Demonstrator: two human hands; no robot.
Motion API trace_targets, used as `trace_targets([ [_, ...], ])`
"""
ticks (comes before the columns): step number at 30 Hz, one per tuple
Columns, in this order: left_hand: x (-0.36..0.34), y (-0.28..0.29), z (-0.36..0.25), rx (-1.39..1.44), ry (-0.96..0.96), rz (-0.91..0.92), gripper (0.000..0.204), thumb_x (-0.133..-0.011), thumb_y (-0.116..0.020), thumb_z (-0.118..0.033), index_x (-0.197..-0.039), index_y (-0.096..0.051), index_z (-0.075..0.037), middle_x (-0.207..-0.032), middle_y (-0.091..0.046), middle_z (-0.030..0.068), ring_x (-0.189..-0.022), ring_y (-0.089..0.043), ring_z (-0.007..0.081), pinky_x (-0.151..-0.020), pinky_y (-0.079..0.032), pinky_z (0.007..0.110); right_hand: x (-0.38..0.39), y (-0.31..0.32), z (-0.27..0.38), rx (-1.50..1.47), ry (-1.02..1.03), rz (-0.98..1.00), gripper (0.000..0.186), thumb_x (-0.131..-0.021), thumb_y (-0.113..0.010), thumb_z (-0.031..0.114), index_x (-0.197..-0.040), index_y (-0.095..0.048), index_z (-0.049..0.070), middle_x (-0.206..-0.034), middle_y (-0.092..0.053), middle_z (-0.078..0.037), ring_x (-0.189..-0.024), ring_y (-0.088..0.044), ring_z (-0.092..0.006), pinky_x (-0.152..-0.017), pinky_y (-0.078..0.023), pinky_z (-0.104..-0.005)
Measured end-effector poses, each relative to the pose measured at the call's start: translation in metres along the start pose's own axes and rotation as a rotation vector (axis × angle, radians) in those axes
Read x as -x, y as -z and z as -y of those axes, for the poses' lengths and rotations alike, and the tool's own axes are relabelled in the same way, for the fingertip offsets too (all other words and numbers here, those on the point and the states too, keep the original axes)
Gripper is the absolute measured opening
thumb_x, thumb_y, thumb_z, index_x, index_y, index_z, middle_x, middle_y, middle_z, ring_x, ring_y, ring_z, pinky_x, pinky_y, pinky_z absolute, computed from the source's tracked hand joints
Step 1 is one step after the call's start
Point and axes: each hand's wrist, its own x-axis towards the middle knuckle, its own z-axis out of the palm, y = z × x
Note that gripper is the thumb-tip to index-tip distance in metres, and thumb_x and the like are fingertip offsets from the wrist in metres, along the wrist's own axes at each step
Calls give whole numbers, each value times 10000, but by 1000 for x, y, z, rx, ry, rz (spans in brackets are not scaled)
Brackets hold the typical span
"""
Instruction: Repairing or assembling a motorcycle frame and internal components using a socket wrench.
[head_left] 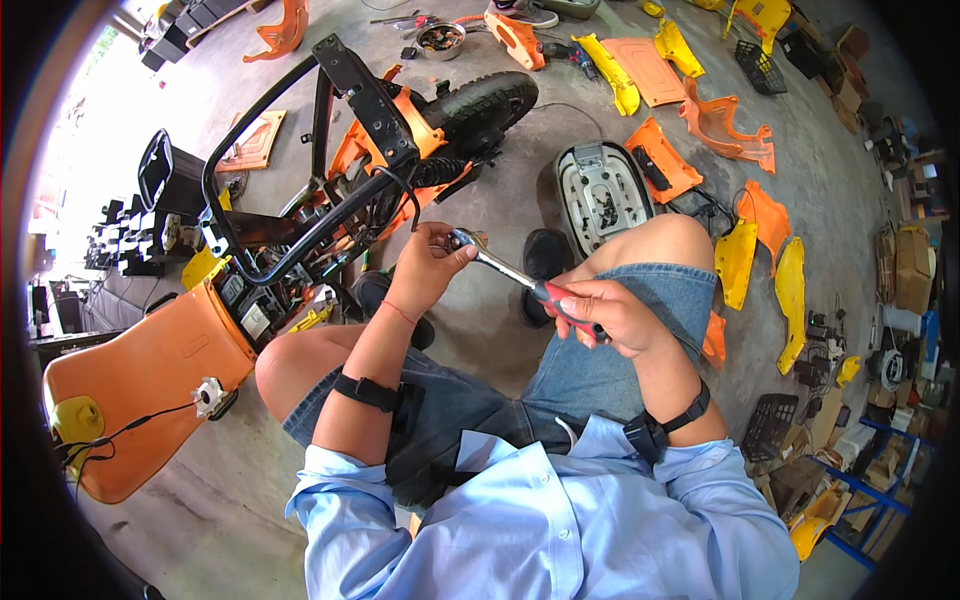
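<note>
A ratchet wrench (503,268) with a steel shaft and red-and-black handle lies across the space between my hands. My left hand (434,258) has its fingers closed on the ratchet's head end. My right hand (608,316) grips the handle. Just beyond my left hand stands the partly stripped scooter, with a black tube frame (281,264), orange panels and a rear tyre (504,98). The scooter's mechanism (300,200) is partly hidden behind the frame.
A grey seat tub (574,178) with small dark parts sits beyond my right knee. Yellow (736,262) and orange (724,128) panels lie to the right. A metal bowl (440,42) is at the back. An orange board (150,400) is low left; black crates (770,430) are low right.
</note>
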Motion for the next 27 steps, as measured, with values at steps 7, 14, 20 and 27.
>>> trace_targets([
  [7, 0, 1, -2, -36, -16, 7, 546, -842, -868, -237, -1198, -581, 61, -992, -670, 94, -880, -667, 151, -790, -555, 294, -1, 1, -2, -13, -11, -6, 396, -999, -634, 272, -1234, -634, -46, -836, -686, -110, -564, -542, -69, -529, -414, -190],
  [14, 3, 1, -12, -52, -23, 7, 520, -852, -858, -210, -1197, -579, 62, -997, -678, 95, -885, -671, 150, -793, -557, 293, -1, 1, -2, 1, -12, -2, 376, -1002, -627, 266, -1215, -639, -43, -834, -688, -106, -565, -544, -68, -535, -418, -192],
  [20, 4, 0, -14, -34, -14, 21, 507, -866, -844, -199, -1211, -577, 60, -1026, -677, 104, -887, -679, 153, -802, -559, 291, -2, 1, -1, 1, -11, -8, 376, -998, -627, 267, -1203, -641, -48, -834, -686, -108, -569, -548, -71, -533, -420, -191],
  [27, 1, 9, -15, -6, -35, 99, 448, -916, -792, -182, -1252, -579, 24, -1088, -648, 109, -900, -687, 156, -794, -554, 290, -1, 3, -1, -41, -14, -22, 403, -1002, -614, 292, -1193, -639, -62, -846, -683, -113, -572, -553, -79, -533, -429, -195],
])
